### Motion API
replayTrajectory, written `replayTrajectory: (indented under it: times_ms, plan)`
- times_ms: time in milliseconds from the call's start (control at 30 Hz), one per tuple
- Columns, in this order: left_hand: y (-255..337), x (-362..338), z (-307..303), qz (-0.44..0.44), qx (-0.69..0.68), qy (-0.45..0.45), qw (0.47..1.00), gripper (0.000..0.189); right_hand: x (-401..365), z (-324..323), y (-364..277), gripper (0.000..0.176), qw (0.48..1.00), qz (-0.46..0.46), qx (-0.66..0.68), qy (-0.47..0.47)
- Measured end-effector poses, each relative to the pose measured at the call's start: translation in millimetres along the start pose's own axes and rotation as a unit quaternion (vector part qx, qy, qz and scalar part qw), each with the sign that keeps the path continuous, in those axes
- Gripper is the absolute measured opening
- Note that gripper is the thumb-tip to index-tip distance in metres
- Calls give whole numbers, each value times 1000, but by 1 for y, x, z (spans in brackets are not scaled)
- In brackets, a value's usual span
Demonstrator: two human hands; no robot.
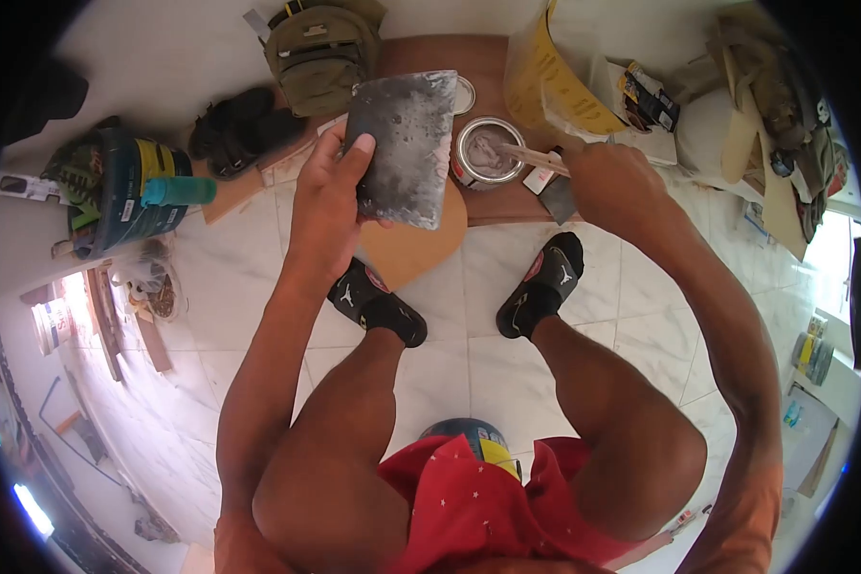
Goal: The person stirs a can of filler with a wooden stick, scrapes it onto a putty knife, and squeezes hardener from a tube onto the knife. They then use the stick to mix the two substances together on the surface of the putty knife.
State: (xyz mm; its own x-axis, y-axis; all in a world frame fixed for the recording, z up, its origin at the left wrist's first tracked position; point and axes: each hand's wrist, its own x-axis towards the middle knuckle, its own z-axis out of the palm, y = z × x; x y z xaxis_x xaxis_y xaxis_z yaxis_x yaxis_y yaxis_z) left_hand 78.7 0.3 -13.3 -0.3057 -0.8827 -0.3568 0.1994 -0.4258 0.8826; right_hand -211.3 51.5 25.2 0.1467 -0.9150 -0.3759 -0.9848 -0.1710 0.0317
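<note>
Steel plate (pixel 402 143): thin, stiff, probably light, smeared and maybe slick; gripped along one long edge by left hand (pixel 330 191). Right hand (pixel 607 182) clenched on wooden stick (pixel 531 158) reaching into putty can (pixel 483 153).

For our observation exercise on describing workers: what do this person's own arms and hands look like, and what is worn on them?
The left arm and right arm are bare, with no sleeves in view. The left hand and right hand wear no gloves; no watch, band or ring shows.
</note>
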Motion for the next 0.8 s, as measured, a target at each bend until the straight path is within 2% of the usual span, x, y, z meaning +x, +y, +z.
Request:
replayTrajectory:
  times_ms: [100, 200, 233, 267, 367, 467, 800]
  plan:
    - [-15, 11, -5, -7, 5, 0, 1000, 32, 4, 15, 19, 15, 999, -20, 29, 17]
    - [-35, 20, -13, -11, 0, 4, 1000, 33, 10, 16, 33, 21, 990, 17, 131, -41]
    - [-41, 22, -16, -11, -1, 7, 1000, 33, 12, 21, 38, 24, 992, 0, 123, -31]
    - [-47, 25, -19, -12, -3, 14, 1000, 33, 12, 24, 38, 24, 984, 36, 169, -47]
    - [-61, 31, -24, -15, -6, 32, 999, 33, 12, 21, 37, 28, 936, 133, 304, -116]
    - [-71, 34, -26, -20, -10, 38, 999, 31, 9, 39, 47, 26, 913, 167, 347, -132]
    - [-81, 46, -29, -24, -7, 33, 999, 29, -17, 103, 67, 30, 793, 195, 567, -109]
